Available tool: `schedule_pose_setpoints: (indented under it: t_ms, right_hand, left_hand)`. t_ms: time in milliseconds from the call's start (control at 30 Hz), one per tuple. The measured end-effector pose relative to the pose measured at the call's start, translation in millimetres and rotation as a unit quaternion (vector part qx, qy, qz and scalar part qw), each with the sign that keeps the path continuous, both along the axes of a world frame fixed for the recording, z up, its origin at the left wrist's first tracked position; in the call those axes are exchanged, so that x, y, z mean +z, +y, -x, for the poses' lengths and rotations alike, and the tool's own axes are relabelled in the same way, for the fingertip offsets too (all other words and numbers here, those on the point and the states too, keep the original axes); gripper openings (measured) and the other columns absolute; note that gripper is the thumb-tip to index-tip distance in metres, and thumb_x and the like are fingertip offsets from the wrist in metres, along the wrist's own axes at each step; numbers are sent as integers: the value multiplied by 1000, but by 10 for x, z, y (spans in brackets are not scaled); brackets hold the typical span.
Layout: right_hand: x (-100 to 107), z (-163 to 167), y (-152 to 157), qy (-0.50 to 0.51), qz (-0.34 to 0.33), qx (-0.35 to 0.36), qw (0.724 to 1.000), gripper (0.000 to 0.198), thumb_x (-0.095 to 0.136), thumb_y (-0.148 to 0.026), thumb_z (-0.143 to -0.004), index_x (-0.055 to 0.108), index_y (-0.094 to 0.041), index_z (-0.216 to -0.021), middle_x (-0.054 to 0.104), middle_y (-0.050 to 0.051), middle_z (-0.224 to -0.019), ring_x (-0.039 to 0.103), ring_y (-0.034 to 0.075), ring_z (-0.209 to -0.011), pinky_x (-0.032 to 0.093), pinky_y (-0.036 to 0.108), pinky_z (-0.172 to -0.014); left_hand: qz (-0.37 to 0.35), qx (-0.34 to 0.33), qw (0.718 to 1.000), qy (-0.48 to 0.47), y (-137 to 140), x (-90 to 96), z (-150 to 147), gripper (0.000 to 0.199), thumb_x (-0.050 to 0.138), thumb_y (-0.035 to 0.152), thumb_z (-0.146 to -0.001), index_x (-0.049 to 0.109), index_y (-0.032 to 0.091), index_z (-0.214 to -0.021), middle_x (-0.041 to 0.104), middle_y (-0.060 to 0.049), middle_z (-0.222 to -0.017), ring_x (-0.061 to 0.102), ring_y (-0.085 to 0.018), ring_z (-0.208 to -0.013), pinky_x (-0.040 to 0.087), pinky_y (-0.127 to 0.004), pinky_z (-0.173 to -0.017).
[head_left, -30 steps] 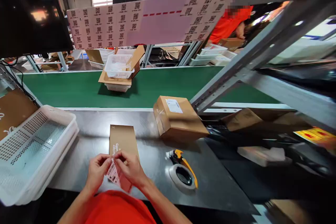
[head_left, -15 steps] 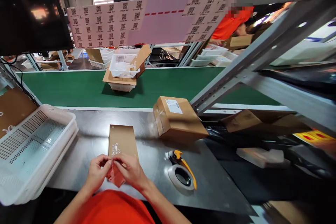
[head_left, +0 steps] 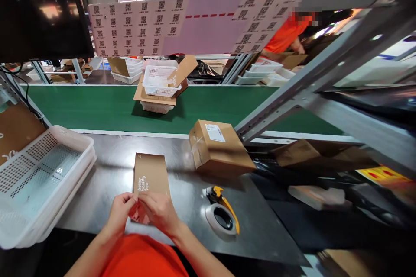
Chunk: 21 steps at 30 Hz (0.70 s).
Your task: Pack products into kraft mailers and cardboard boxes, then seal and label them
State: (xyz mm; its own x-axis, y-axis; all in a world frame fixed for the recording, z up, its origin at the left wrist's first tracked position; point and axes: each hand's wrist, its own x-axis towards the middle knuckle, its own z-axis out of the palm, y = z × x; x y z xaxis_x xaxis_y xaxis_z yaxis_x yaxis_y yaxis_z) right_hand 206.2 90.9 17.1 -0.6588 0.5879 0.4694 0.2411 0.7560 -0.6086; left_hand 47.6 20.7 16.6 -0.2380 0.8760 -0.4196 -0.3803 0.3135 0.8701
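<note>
Near the front edge of the metal table, the head view shows the left hand and right hand close together, fingertips of each pinched closed on a reddish slip at the near end of a brown carton, left of the tape dispenser.

A dark screen is hanging beside a pink board; a green belt is stretching behind a carton; white baskets are standing at left.
</note>
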Motion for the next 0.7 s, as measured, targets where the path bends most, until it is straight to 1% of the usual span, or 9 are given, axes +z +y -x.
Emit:
schedule_pose_setpoints:
  t_ms: [100, 167, 267, 333, 433, 533, 600, 667, 700]
  right_hand:
    - [1, 1, 2, -39, -51, -5, 998, 27, 49, -22, -105, 75, -22, -103, 82, 9, -99, 76, 21, -83, 59, 31, -72]
    - [31, -12, 24, -37, -48, 7, 998, 23, 49, -20, -102, 72, -22, -101, 80, 9, -99, 74, 21, -83, 59, 31, -73]
    - [103, -57, 79, -27, -39, 47, 998, 14, 52, -18, -97, 65, -23, -95, 75, 8, -97, 71, 20, -84, 58, 30, -72]
    - [158, -106, 103, -27, -57, 76, 995, 11, 52, -17, -93, 61, -24, -94, 73, 7, -97, 68, 20, -83, 56, 31, -72]
    - [254, -213, 75, -32, -89, 107, 990, 16, 52, -14, -86, 58, -26, -94, 71, 5, -98, 64, 21, -84, 55, 33, -72]
    - [368, -343, -3, 5, -83, 107, 991, 22, 53, -10, -82, 55, -27, -97, 71, 4, -99, 65, 21, -88, 53, 35, -77]
    - [436, -414, -38, 41, -81, 84, 992, 23, 53, -8, -83, 54, -25, -98, 70, 4, -99, 64, 20, -90, 52, 35, -79]
    - [472, -446, -37, 40, -88, 57, 994, 20, 53, -7, -87, 56, -24, -98, 69, 6, -100, 63, 20, -92, 50, 35, -80]
    - [473, -446, -23, 28, -90, 47, 994, 18, 54, -7, -90, 58, -23, -98, 68, 6, -102, 62, 20, -93, 50, 34, -80]
  left_hand:
    - [24, 6, 997, -67, -27, 21, -3, 60, 97, 66, -51, 75, 14, -74, 69, -1, -62, 59, -13, -60, 45, -26, -62]
    - [34, -12, 994, -102, -42, 47, 10, 59, 99, 62, -50, 75, 14, -75, 70, -1, -63, 59, -13, -60, 46, -26, -64]
    - [46, -64, 988, -132, -43, 98, 20, 54, 101, 55, -52, 72, 14, -73, 69, 0, -64, 57, -11, -58, 44, -25, -63]
    - [60, -91, 982, -153, -23, 125, -1, 46, 100, 45, -54, 69, 14, -69, 64, 2, -59, 53, -10, -56, 39, -24, -59]
    - [77, -103, 974, -186, 23, 127, -60, 33, 92, 30, -55, 62, 16, -60, 54, 5, -55, 45, -8, -54, 33, -22, -55]
    - [96, -99, 976, -169, 49, 92, -71, 31, 85, 36, -59, 60, 17, -62, 55, 5, -59, 48, -9, -58, 37, -23, -56]
    - [100, -95, 980, -140, 40, 78, -32, 37, 86, 46, -62, 62, 17, -67, 60, 3, -65, 54, -12, -63, 42, -24, -60]
    - [76, -114, 984, -114, 25, 89, 23, 46, 89, 54, -65, 65, 16, -72, 65, 0, -72, 58, -13, -70, 46, -25, -65]
    - [54, -138, 983, -105, 22, 104, 47, 49, 90, 58, -66, 68, 15, -76, 67, -1, -74, 59, -13, -71, 47, -26, -68]
